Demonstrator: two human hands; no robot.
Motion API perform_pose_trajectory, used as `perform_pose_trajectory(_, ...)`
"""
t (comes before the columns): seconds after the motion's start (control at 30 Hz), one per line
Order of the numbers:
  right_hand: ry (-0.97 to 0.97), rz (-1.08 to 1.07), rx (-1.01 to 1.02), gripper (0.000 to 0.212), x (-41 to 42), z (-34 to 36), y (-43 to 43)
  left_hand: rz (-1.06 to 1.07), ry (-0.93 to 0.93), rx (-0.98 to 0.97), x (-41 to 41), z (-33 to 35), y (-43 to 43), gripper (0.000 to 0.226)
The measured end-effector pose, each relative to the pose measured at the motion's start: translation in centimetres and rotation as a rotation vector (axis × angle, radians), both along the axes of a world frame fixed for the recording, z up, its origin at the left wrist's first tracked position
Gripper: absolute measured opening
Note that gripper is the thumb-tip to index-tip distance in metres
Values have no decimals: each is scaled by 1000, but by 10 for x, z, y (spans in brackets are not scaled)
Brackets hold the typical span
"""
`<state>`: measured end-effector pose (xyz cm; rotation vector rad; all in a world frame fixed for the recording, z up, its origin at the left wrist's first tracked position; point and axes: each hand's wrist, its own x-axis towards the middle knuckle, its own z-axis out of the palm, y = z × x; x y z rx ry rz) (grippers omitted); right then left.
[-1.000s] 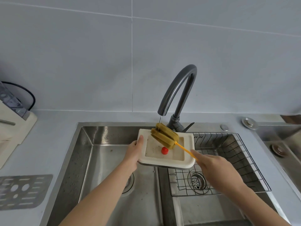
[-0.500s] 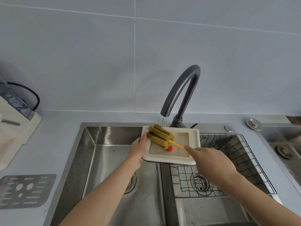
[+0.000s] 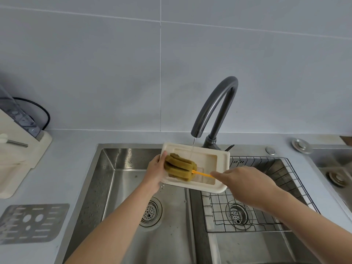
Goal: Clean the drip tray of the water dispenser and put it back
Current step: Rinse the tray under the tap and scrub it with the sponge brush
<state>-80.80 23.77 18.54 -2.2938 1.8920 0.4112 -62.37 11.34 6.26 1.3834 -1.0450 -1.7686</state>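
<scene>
A left hand (image 3: pixel 155 173) gripped the drip tray (image 3: pixel 222 168) over the sink (image 3: pixel 118 187) as a right hand (image 3: pixel 245 184), fingers closed on a sponge brush (image 3: pixel 180 168), scrubbed under running water; wet plastic could slip free.

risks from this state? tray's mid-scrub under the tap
1. The left hand holds the wet drip tray by one end only, over the sink divider; scrubbing pressure could make it slip and drop.
2. The tray is tilted under the water stream, so water may run or splash off its low edge.
3. The sponge brush works close to the left-hand fingers, which could loosen that grip.
</scene>
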Motion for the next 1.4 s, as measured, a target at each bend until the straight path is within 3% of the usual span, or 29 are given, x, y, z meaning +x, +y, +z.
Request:
perform_pose_trajectory(0.37, 169, 176, 41, 67, -4, 18, -2, 2, -58, -116, 16, -2, -2, 21)
perform_pose_trajectory(0.6, 171, 190, 17, 65, -11, 27, 0, 18, -105, -121, 25, -4, 0, 21)
perform_pose_trajectory(0.87, 21, 36, -128, 71, -18, 28, -5, 49, -143, -139, 32, -3, -3, 27)
perform_pose_trajectory(1.13, 22, -59, -181, 73, -14, 7, -2, 26, -63, -93, 1, 10, -7, 20)
perform_pose_trajectory(1.4, 44, -157, -176, 69, -18, -2, 19, -33, -20, -58, -44, 15, -9, 29)
